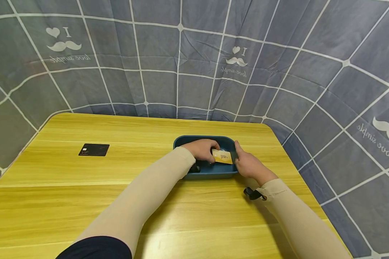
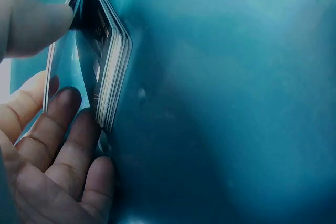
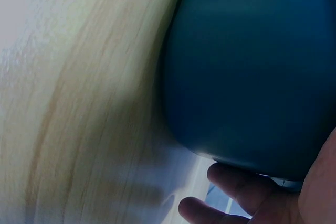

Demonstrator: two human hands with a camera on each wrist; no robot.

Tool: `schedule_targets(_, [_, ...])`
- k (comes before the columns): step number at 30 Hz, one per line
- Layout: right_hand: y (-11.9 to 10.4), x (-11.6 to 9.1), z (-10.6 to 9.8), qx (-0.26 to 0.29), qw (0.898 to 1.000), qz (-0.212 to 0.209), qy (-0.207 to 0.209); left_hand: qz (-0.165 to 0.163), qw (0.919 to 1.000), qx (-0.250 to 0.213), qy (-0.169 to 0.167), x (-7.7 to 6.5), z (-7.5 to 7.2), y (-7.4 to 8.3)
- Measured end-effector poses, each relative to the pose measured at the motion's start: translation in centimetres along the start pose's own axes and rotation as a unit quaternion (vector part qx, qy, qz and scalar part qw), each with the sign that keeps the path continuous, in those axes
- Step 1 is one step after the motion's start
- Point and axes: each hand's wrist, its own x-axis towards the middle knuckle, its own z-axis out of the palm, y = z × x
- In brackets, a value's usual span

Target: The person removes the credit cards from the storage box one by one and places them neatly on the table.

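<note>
left hand (image 1: 201, 149) pinches yellow card (image 1: 223, 157) in tray (image 1: 214, 176), right hand (image 1: 250, 165) grips tray end; likely pickup, next needs clean lift.

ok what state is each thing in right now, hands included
blue tray: upright on the table, open-topped, cards inside
stack of cards: partly parted, a gap showing between its sides
yellow card: in the tray, printed face showing
left hand: in the tray, holding cards
right hand: gripping the tray's right end
black card: flat on the table, apart from the tray
curtain: hanging, creased
</note>
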Motion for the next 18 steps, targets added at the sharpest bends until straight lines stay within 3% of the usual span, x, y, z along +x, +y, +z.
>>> schedule_targets(18, [-0.24, -0.11, 0.15, 0.004, 1.0, 0.011, 0.0, 0.002, 1.0, 0.002, 0.003, 0.11, 0.26, -0.07])
